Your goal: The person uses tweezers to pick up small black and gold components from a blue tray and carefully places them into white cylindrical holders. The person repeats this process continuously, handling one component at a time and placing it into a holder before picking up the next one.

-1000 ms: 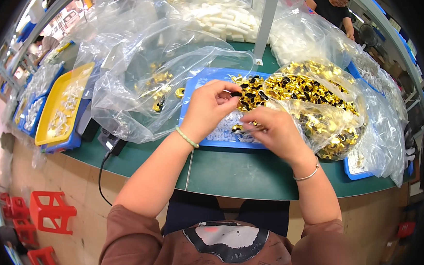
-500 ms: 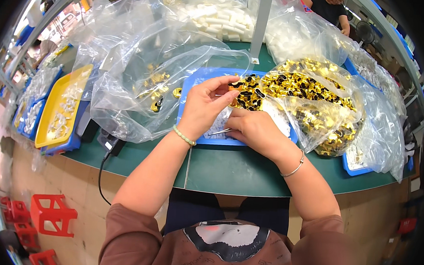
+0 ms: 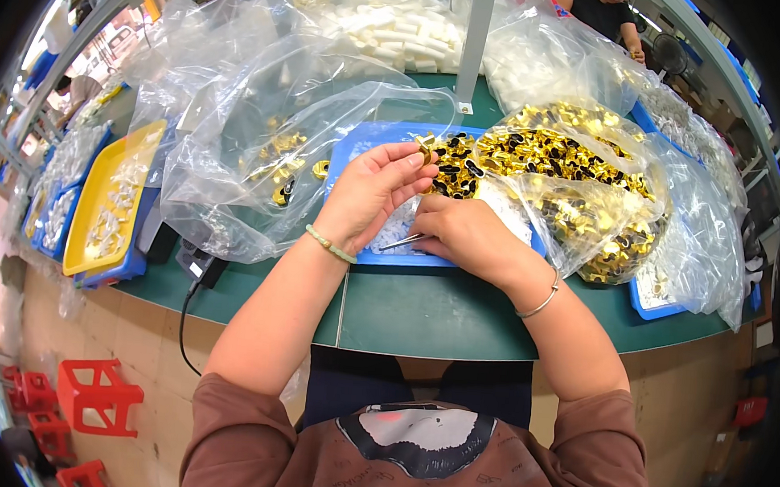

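My left hand [image 3: 368,191] is raised over the blue tray [image 3: 353,140], thumb and forefinger pinching a small shiny gold part [image 3: 427,151]. Lower and to the right, my right hand [image 3: 466,235] grips metal tweezers [image 3: 403,242]. Their tips point left, above small whitish pieces [image 3: 389,232] in the tray. More gold parts with dark insides [image 3: 457,163] lie in a heap just right of my left fingers. That heap runs on into a clear plastic bag full of gold parts [image 3: 623,226]. The right fingertips are partly hidden behind the hand.
Left of the tray, a crumpled clear bag [image 3: 225,158] holds a few gold parts. A yellow tray [image 3: 79,247] of small pieces stands farther left, near a black box with a cable [image 3: 199,263]. White cylinders [image 3: 407,44] are piled behind a grey post [image 3: 475,43]. Another person [image 3: 600,15] works at far right.
My left hand has turned and its pinched gold part now shows above the fingertips. My right hand, with the tweezers, has shifted very slightly left.
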{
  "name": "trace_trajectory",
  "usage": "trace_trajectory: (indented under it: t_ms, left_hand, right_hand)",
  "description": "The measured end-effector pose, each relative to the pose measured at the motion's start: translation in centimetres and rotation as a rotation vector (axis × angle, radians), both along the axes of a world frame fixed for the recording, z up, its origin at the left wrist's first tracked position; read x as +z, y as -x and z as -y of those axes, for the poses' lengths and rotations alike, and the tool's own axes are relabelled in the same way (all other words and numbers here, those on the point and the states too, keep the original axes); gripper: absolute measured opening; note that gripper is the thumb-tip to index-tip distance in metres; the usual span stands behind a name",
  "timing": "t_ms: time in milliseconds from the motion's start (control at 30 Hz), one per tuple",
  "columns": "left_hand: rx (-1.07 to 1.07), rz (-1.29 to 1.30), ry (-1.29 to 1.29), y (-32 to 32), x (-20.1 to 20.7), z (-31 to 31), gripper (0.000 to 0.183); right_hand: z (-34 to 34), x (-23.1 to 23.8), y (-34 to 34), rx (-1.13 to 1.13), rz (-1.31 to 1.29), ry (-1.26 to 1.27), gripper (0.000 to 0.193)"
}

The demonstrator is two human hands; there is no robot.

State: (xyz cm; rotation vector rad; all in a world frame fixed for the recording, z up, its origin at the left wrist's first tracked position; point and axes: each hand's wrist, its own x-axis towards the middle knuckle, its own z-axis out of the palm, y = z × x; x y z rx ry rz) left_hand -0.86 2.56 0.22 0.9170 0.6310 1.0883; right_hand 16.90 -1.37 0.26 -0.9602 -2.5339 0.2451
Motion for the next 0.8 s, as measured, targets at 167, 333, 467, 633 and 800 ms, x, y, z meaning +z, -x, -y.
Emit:
trace_trajectory:
  t_ms: [167, 333, 467, 633, 800]
  left_hand:
    - [-0.004, 0.028, -0.005, -0.1, 0.1, 0.1, 0.031]
    - [-0.035, 0.060, 0.011, 0.1, 0.1, 0.1, 0.032]
    - [-0.074, 0.114, 0.046, -0.1, 0.0, 0.4, 0.028]
    - [-0.134, 0.119, 0.106, -0.3, -0.4, 0.7, 0.022]
    - [-0.181, 0.123, 0.146, -0.9, 0.4, 1.5, 0.021]
  right_hand:
    - [-0.1, -0.3, -0.3, -0.016, 0.004, -0.011, 0.014]
    - [0.3, -0.3, -0.6, -0.062, -0.301, 0.019, 0.019]
    - [0.7, 1.2, -0.8, -0.201, -0.623, 0.114, 0.020]
    - [1.1, 1.8, -1.0, -0.289, -0.809, 0.272, 0.014]
    - [0.4, 1.3, -1.1, -0.249, -0.758, 0.074, 0.012]
